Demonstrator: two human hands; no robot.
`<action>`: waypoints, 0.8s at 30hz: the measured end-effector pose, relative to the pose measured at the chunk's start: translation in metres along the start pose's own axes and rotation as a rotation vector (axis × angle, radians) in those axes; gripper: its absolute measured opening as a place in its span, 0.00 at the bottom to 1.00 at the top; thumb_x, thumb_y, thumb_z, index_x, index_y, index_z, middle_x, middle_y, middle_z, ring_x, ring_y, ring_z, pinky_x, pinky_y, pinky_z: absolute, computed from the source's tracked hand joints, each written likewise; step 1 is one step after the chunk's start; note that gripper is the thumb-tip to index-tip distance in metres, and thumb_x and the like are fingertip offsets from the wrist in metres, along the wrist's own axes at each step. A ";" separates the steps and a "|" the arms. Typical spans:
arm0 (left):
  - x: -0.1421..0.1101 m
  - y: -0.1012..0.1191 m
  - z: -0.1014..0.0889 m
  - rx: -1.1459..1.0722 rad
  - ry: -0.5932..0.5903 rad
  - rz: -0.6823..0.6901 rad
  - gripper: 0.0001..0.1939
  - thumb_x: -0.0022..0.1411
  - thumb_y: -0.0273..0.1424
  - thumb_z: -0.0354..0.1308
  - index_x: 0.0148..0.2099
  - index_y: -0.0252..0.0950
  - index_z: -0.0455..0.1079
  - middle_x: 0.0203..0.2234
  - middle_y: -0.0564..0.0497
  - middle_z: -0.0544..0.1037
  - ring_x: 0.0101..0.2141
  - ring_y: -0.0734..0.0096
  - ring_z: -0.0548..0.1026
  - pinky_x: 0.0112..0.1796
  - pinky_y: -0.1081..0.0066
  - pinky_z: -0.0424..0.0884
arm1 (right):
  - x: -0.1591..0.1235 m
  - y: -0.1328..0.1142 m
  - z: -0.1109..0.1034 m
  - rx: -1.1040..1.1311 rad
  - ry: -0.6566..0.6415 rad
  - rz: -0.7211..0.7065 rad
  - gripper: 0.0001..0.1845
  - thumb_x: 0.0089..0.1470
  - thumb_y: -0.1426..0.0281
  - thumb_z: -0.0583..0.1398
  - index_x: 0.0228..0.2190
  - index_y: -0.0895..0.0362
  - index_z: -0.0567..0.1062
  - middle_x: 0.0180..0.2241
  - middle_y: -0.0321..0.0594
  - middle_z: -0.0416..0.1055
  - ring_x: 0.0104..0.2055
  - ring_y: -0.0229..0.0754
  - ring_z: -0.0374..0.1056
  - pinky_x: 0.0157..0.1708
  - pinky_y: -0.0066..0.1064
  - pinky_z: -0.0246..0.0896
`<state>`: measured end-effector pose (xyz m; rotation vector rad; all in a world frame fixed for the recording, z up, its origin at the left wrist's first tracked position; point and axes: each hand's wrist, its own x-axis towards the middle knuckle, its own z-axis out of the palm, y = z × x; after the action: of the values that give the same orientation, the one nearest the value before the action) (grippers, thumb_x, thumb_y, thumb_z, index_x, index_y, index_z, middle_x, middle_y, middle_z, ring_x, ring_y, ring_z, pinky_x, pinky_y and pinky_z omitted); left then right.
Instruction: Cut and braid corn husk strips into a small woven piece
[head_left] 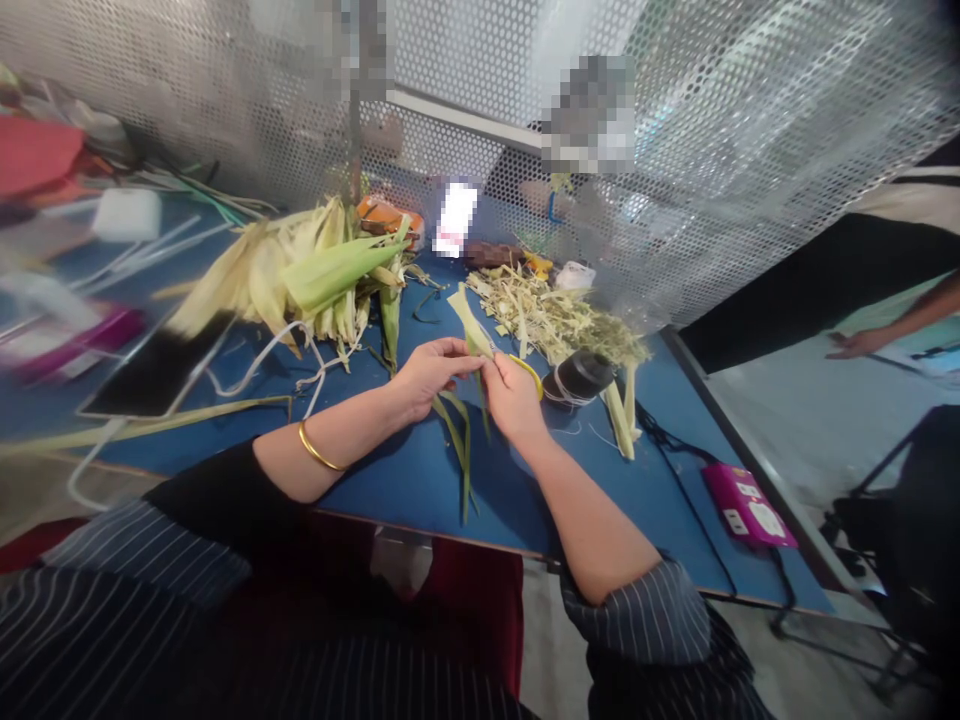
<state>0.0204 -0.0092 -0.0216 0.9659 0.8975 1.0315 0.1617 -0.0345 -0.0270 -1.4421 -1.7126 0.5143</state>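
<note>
My left hand (429,372) and my right hand (512,398) meet over the blue table (420,480), both pinched on a pale green corn husk strip (471,325). The strip rises between the fingers, and thin green pieces (459,440) hang below the hands onto the table. A yellow loop (528,370) curves by my right hand's fingers. A gold bangle (319,450) sits on my left wrist.
A heap of corn husks (300,275) lies at the back left and shredded husk scraps (555,320) at the back right beside a dark spool (579,378). A phone (157,370) with white cable lies left, a pink box (748,505) right. Another person's arm (892,325) reaches in at the far right.
</note>
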 end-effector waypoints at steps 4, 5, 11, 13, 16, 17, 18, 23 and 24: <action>0.000 0.002 0.000 -0.064 -0.018 -0.014 0.09 0.47 0.27 0.67 0.30 0.32 0.70 0.24 0.52 0.73 0.24 0.79 0.70 0.24 0.76 0.60 | 0.000 -0.003 -0.004 -0.034 -0.043 -0.003 0.17 0.59 0.61 0.49 0.21 0.54 0.58 0.18 0.30 0.57 0.23 0.36 0.55 0.26 0.29 0.48; -0.001 0.003 0.001 -0.072 -0.010 -0.012 0.09 0.47 0.27 0.67 0.30 0.32 0.70 0.25 0.52 0.73 0.25 0.78 0.71 0.25 0.75 0.62 | 0.001 -0.004 -0.005 -0.038 -0.054 -0.005 0.17 0.59 0.61 0.50 0.21 0.54 0.59 0.18 0.31 0.58 0.23 0.36 0.56 0.26 0.29 0.49; -0.001 0.001 0.000 0.024 0.010 0.065 0.07 0.46 0.29 0.66 0.28 0.32 0.72 0.22 0.52 0.73 0.24 0.77 0.69 0.24 0.75 0.61 | 0.000 -0.005 -0.006 0.023 -0.183 0.039 0.14 0.59 0.63 0.47 0.25 0.53 0.64 0.22 0.33 0.65 0.21 0.37 0.59 0.25 0.29 0.52; -0.001 0.003 -0.001 0.035 0.007 0.074 0.08 0.45 0.30 0.67 0.29 0.33 0.73 0.22 0.53 0.73 0.24 0.78 0.68 0.23 0.76 0.59 | 0.000 -0.006 -0.008 -0.036 -0.186 0.018 0.14 0.60 0.63 0.47 0.26 0.53 0.64 0.22 0.33 0.65 0.22 0.38 0.59 0.25 0.29 0.51; -0.001 0.011 -0.004 -0.027 -0.006 0.062 0.12 0.44 0.31 0.68 0.34 0.35 0.75 0.23 0.54 0.72 0.23 0.80 0.67 0.22 0.77 0.58 | 0.002 -0.008 -0.018 -0.221 -0.117 -0.061 0.15 0.60 0.62 0.47 0.26 0.54 0.65 0.25 0.36 0.67 0.28 0.40 0.61 0.29 0.30 0.51; -0.001 0.014 -0.005 -0.056 -0.007 0.062 0.13 0.44 0.32 0.69 0.34 0.35 0.75 0.22 0.54 0.71 0.23 0.80 0.66 0.22 0.77 0.58 | 0.003 -0.009 -0.022 -0.265 -0.105 -0.067 0.15 0.61 0.62 0.47 0.27 0.54 0.66 0.25 0.36 0.68 0.28 0.40 0.62 0.29 0.29 0.50; -0.001 0.017 -0.006 -0.084 -0.008 0.069 0.13 0.45 0.33 0.69 0.34 0.35 0.74 0.21 0.55 0.70 0.22 0.80 0.66 0.22 0.77 0.58 | 0.005 -0.010 -0.026 -0.300 -0.096 -0.067 0.16 0.61 0.61 0.47 0.27 0.54 0.67 0.25 0.36 0.68 0.28 0.40 0.62 0.29 0.29 0.50; 0.006 0.022 -0.014 -0.125 0.103 0.068 0.11 0.50 0.35 0.65 0.29 0.33 0.71 0.22 0.54 0.70 0.20 0.81 0.66 0.21 0.77 0.60 | 0.010 -0.010 -0.046 -0.566 -0.012 -0.169 0.16 0.62 0.62 0.48 0.30 0.55 0.70 0.26 0.37 0.68 0.27 0.39 0.62 0.26 0.29 0.45; 0.009 0.021 -0.016 -0.103 0.167 0.072 0.10 0.52 0.35 0.64 0.30 0.33 0.71 0.22 0.53 0.70 0.20 0.81 0.66 0.21 0.77 0.61 | 0.011 -0.009 -0.049 -0.639 0.034 -0.212 0.16 0.62 0.63 0.48 0.31 0.55 0.71 0.29 0.38 0.69 0.28 0.39 0.62 0.26 0.29 0.45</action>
<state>0.0021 0.0068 -0.0078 0.8394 0.9428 1.2219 0.1953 -0.0359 0.0114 -1.6467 -2.0759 -0.1991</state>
